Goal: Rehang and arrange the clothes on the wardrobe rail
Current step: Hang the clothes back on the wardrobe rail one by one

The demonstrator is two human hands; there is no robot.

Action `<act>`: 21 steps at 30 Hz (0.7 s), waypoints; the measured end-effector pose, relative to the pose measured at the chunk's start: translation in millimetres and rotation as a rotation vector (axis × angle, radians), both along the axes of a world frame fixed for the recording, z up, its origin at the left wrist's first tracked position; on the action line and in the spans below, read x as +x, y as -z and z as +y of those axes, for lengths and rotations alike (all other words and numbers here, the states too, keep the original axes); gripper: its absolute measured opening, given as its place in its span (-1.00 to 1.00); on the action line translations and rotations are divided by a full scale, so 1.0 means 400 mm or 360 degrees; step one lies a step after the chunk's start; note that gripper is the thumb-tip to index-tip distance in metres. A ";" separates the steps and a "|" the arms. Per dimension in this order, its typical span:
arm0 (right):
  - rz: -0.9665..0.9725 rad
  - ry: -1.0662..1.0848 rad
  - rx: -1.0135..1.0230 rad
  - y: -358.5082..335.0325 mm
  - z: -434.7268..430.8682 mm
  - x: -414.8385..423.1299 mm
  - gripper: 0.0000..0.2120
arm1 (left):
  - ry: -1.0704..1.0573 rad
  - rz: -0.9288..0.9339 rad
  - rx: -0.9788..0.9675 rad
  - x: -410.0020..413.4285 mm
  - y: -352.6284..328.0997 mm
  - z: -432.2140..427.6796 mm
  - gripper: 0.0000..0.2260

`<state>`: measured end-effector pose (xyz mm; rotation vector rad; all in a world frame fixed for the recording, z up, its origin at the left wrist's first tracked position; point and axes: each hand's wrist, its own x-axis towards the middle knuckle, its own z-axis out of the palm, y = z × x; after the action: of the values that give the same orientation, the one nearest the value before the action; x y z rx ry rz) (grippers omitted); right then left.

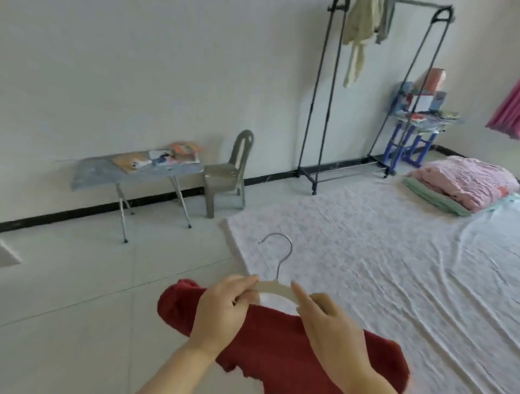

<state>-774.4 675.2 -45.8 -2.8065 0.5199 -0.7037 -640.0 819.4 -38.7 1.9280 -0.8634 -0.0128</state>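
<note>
While your left hand [225, 306] grips the cream hanger [274, 289] with the red garment [281, 337], your right hand [326, 323] pinches its other shoulder, well apart from the wardrobe rack [349, 169].

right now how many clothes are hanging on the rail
2: a pale yellow garment near the left end of the rail, and a grey garment right beside it. The frame crops its top, so others may be hidden.
</note>
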 end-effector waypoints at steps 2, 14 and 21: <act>-0.0066 -0.0189 0.0001 -0.028 0.056 0.124 -0.10 | -0.0171 -0.0052 -0.0046 0.084 -0.025 0.088 -0.70; -0.0314 -0.0971 -0.0090 -0.169 0.510 0.877 -0.36 | -0.0913 -0.0375 -0.0180 0.659 -0.094 0.623 -0.75; -0.0414 -0.1288 -0.0056 -0.200 0.731 1.258 -0.36 | -0.1230 -0.0573 -0.0044 0.950 -0.119 0.856 -0.72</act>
<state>-271.1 967.6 34.2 -2.5445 -0.6442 -0.8433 -259.9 1161.6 9.0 2.1540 -0.2836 0.8180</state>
